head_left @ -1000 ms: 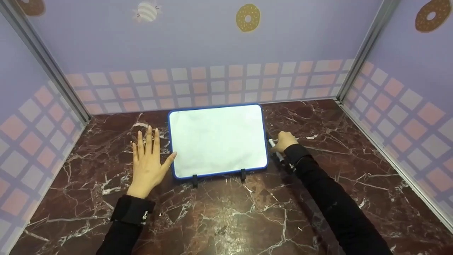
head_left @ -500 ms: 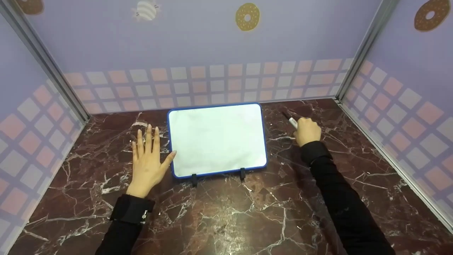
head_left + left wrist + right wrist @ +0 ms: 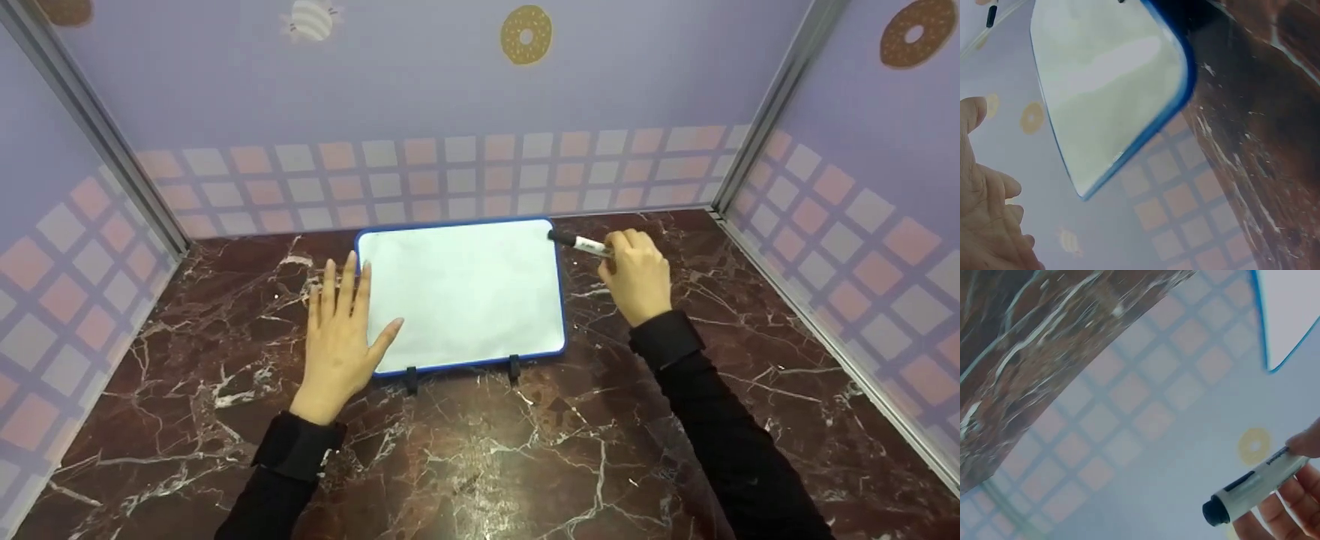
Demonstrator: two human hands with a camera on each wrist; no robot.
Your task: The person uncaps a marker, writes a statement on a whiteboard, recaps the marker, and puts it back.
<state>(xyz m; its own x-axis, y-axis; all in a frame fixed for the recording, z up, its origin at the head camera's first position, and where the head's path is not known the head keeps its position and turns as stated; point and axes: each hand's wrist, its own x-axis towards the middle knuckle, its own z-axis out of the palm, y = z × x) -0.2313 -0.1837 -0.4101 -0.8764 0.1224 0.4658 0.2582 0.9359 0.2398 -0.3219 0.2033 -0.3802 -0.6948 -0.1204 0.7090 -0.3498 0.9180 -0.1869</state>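
A blue-edged whiteboard (image 3: 465,296) stands tilted back on two small black feet, its white face blank. My right hand (image 3: 637,277) is raised just right of the board, pinching a whiteboard marker (image 3: 591,245) between thumb and fingers. The marker's long black end points left, over the board's upper right corner in the head view. In the right wrist view the white barrel of the marker (image 3: 1264,484) shows a short black end. On the other side, my left hand (image 3: 337,345) has straight, spread fingers beside the board's left edge; in the left wrist view the hand (image 3: 988,214) appears apart from the board.
Dark red marbled tabletop (image 3: 480,457) runs under everything. A lilac back wall (image 3: 420,90) with pink and white squares rises close behind the board. Side walls (image 3: 862,202) enclose the table left and right, with metal posts (image 3: 776,97) at the corners.
My right hand has lifted the marker from beside the board and turned it so the black end points left. My left hand has shifted right, toward the board.
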